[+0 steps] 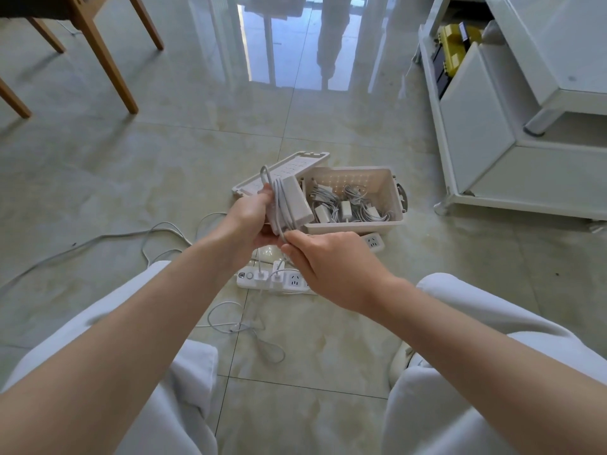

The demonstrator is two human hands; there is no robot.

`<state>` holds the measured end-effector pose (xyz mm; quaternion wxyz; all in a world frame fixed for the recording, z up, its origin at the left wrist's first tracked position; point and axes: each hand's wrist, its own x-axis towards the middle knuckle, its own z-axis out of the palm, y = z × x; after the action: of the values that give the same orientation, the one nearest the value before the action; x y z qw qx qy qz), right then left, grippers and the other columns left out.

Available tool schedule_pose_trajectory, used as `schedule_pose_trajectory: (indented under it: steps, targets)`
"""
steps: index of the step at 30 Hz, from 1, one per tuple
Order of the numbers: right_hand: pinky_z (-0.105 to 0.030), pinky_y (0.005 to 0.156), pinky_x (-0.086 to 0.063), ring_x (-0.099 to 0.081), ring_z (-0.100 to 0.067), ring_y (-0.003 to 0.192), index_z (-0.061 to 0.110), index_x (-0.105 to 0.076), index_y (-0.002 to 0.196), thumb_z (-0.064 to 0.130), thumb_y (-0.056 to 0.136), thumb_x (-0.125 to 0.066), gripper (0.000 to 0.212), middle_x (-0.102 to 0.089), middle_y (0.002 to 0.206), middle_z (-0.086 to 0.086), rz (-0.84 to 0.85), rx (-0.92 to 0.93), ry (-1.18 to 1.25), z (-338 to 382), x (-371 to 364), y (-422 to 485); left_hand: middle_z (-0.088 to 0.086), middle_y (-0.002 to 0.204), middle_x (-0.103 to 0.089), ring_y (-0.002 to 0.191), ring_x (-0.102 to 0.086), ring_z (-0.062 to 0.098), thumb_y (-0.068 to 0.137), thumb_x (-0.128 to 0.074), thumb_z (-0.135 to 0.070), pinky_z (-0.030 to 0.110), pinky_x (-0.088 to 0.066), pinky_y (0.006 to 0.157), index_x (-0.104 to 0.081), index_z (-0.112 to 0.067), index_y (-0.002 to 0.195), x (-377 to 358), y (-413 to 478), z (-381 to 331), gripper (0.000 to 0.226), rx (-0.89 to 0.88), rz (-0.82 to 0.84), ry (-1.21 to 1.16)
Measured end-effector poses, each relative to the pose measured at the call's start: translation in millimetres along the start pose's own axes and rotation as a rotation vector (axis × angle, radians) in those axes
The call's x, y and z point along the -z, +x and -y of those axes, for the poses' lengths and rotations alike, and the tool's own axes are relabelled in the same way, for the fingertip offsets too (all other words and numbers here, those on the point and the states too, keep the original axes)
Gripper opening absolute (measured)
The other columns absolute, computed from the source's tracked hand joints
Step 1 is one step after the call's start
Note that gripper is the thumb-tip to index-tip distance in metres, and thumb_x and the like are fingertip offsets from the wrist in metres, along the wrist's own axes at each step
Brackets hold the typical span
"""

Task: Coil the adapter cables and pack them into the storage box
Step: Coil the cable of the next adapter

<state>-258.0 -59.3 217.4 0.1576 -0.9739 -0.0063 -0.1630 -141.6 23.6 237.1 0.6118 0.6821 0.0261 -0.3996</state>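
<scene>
two hands work: left hand grips the upright adapter, right hand pinches its cable just below; storage box lies just beyond.

Floor: glossy pale marble-look tiles, strong window reflection at top centre. Wooden chair legs top left, standing on the tile. White cabinet at right, its door ajar; a yellow-and-black item sits inside the upper opening, can't tell what it is. White power strip flat on the floor, two white plugs seated in it, remaining sockets open.
</scene>
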Motion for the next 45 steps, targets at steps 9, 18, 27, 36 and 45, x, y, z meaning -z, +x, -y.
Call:
schedule_pose_trajectory:
  steps: [9, 18, 27, 36, 45]
  targets:
    - [-0.032, 0.045, -0.04, -0.054, -0.026, 0.05, 0.013, -0.058, 0.083, 0.032, 0.096, -0.028, 0.038, -0.058, 0.058, 0.0, 0.066, -0.062, 0.057, -13, 6, 1, 0.014, 0.087, -0.06, 0.071, -0.06, 0.022, 0.104, -0.021, -0.031, 0.031, -0.054, 0.04, -0.054, -0.01, 0.098, -2, 4, -2, 0.039, 0.138, -0.016, -0.188]
    - [-0.038, 0.054, -0.046, -0.055, -0.027, 0.06, 0.013, -0.056, 0.089, 0.039, 0.095, -0.016, 0.048, -0.061, 0.069, -0.003, 0.095, -0.109, 0.117, -13, 4, 4, 0.004, 0.05, -0.06, 0.033, -0.054, 0.011, 0.103, -0.026, -0.039, 0.015, -0.041, 0.033, -0.054, -0.013, 0.079, -7, 5, -2, 0.045, 0.15, -0.108, -0.106]
    - [-0.031, 0.047, -0.043, -0.055, -0.022, 0.053, 0.013, -0.056, 0.086, 0.032, 0.097, -0.023, 0.04, -0.058, 0.063, 0.002, 0.047, -0.094, 0.12, -18, 11, 5, 0.005, 0.072, -0.054, 0.057, -0.049, 0.015, 0.102, -0.027, -0.043, 0.018, -0.042, 0.04, -0.054, -0.013, 0.089, -6, 8, -2, 0.042, 0.043, -0.208, 0.004]
    - [-0.028, 0.066, -0.036, -0.05, -0.015, 0.074, 0.014, -0.059, 0.103, 0.027, 0.1, -0.034, 0.028, -0.057, 0.081, 0.008, 0.393, -0.074, 0.218, -25, 5, 5, 0.003, 0.06, -0.05, 0.036, -0.045, 0.011, 0.096, -0.039, -0.034, 0.01, -0.027, 0.031, -0.053, -0.01, 0.085, -1, 0, -8, 0.03, 0.066, 0.249, -0.023]
    - [-0.031, 0.082, -0.041, -0.055, -0.023, 0.093, 0.008, -0.064, 0.098, 0.032, 0.097, -0.04, 0.034, -0.064, 0.098, -0.006, 0.4, -0.043, -0.021, -54, 10, 5, -0.004, 0.055, -0.057, 0.047, -0.051, 0.011, 0.08, -0.058, -0.057, 0.021, -0.035, 0.049, -0.066, -0.023, 0.07, 6, -8, -14, 0.036, 0.018, 0.274, 0.735]
